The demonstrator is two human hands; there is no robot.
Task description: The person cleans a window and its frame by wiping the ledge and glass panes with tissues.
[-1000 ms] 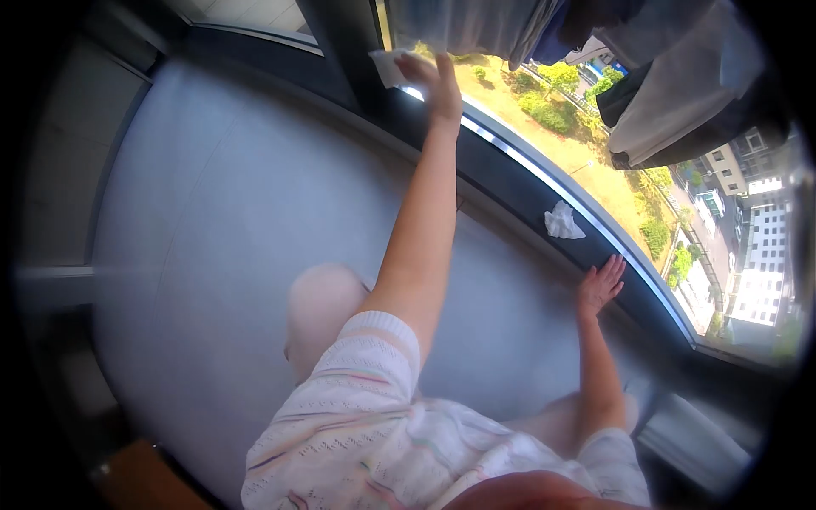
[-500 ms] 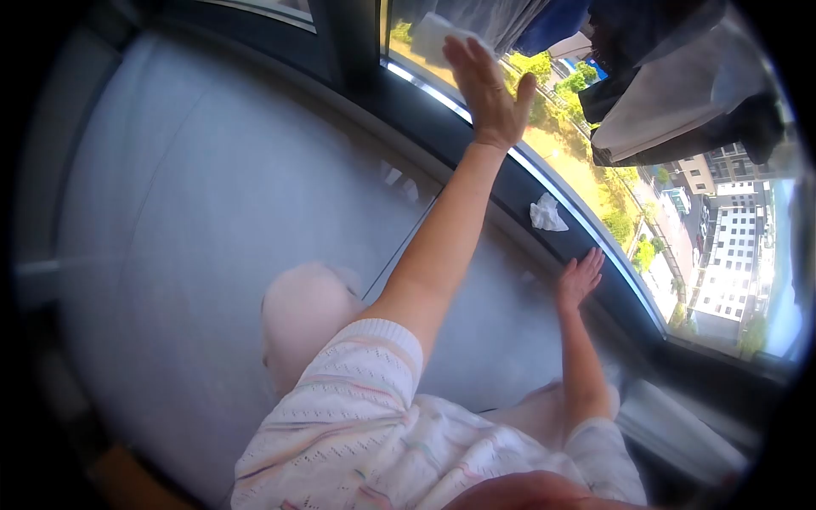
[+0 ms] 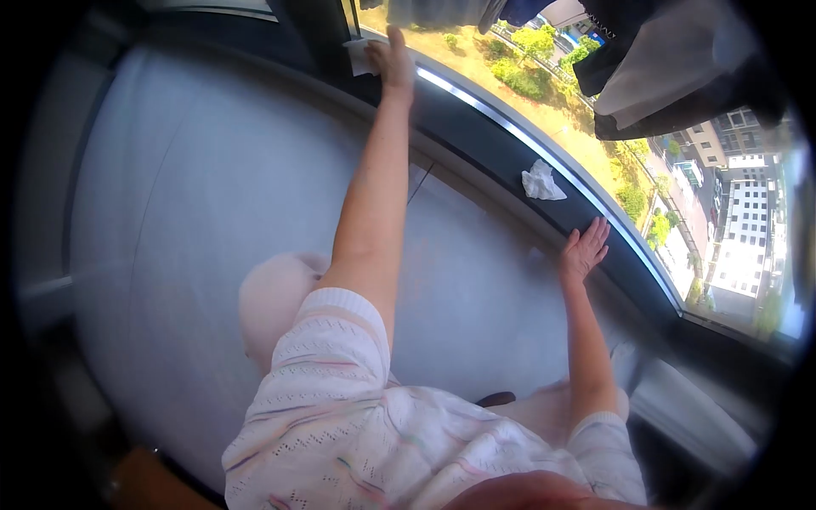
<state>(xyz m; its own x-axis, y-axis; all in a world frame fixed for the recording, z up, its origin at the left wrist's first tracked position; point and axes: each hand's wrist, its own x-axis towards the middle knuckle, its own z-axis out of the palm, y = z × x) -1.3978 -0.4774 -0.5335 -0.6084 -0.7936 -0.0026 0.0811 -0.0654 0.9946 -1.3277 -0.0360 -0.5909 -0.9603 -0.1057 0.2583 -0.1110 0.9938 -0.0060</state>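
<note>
My left hand (image 3: 393, 68) is at the corner where the dark window frame (image 3: 459, 119) meets an upright post. A white tissue (image 3: 363, 56) is held in its fingers and lies against the frame, partly hidden by the hand. My right hand (image 3: 585, 252) rests flat on the dark sill, fingers spread, with nothing in it. A crumpled white tissue (image 3: 542, 182) sits on the sill between both hands, closer to the right one.
Dark and pale clothes (image 3: 663, 76) hang by the window at upper right. Beyond the glass are trees and buildings (image 3: 748, 238). Grey tiled floor (image 3: 204, 187) extends below the sill, and my bent knee (image 3: 276, 302) is over it.
My left hand has moved left and down from the window glass to the frame corner, bringing the tissue along. My right hand stays on the sill.
</note>
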